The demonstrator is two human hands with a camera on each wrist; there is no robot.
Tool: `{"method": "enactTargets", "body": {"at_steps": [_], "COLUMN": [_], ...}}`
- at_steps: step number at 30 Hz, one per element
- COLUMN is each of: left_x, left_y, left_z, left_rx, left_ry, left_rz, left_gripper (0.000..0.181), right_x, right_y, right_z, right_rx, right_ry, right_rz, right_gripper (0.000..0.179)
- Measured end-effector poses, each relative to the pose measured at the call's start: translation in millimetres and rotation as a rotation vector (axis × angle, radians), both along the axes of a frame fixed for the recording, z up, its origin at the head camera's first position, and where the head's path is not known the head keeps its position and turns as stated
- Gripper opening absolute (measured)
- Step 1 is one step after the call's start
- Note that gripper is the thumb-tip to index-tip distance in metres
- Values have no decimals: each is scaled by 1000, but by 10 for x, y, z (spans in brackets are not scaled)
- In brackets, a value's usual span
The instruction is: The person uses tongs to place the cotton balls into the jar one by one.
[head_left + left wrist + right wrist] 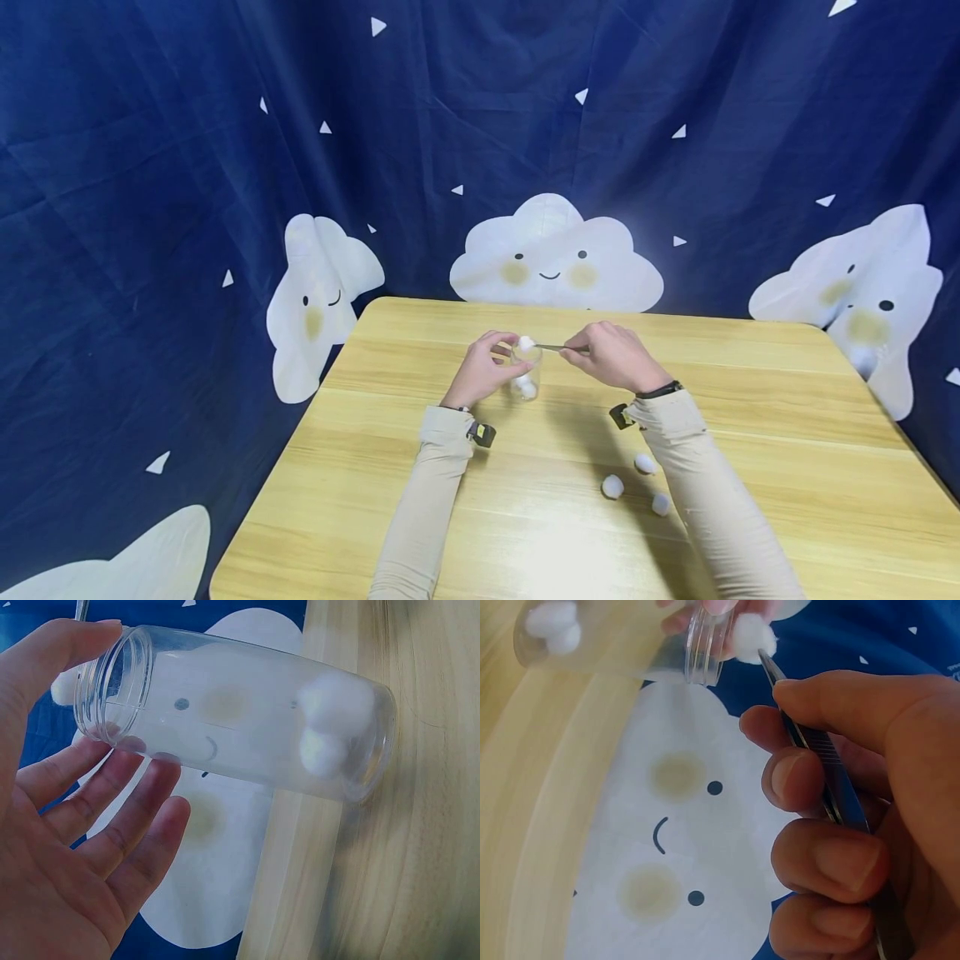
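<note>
A clear screw-neck jar (232,712) stands on the table, its base holding two white cotton balls (337,705). My left hand (482,367) grips the jar near its rim, thumb on one side and fingertips on the other. My right hand (615,354) pinches metal tweezers (829,754) between thumb and fingers. Caught in the tweezer tips is another cotton ball (754,637), right at the jar's mouth. In the left wrist view that ball is partly hidden behind the jar's neck and the left thumb.
Three loose cotton balls lie on the wooden table (360,500), near the right forearm: one ball (612,487) to the left, another (645,463) farther back, a third (661,504) beside the sleeve. A dark blue curtain (510,125) with white clouds hangs behind the table.
</note>
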State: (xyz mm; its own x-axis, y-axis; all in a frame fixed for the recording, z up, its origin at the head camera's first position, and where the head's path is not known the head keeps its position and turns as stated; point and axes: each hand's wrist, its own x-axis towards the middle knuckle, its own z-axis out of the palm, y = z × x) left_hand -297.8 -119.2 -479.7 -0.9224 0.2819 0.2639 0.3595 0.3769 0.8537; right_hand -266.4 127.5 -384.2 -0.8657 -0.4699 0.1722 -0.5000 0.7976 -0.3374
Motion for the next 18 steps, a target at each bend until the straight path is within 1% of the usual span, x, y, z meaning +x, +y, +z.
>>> {"method": "enactTargets", "body": {"at_steps": [10,18], "left_x": [-15,-13], "left_y": [12,6], "left_z": [-6,-7], "left_rx": [13,6], "left_ry": [9,11], "left_rz": [-14,-15], "left_gripper": [55,61], "right_x": [13,23], "right_y": [-1,3], "right_z": [12,13], "right_rx": [-6,-4], "right_ry": [8,18], "right_rz": [-7,4], "right_gripper": [13,18]}}
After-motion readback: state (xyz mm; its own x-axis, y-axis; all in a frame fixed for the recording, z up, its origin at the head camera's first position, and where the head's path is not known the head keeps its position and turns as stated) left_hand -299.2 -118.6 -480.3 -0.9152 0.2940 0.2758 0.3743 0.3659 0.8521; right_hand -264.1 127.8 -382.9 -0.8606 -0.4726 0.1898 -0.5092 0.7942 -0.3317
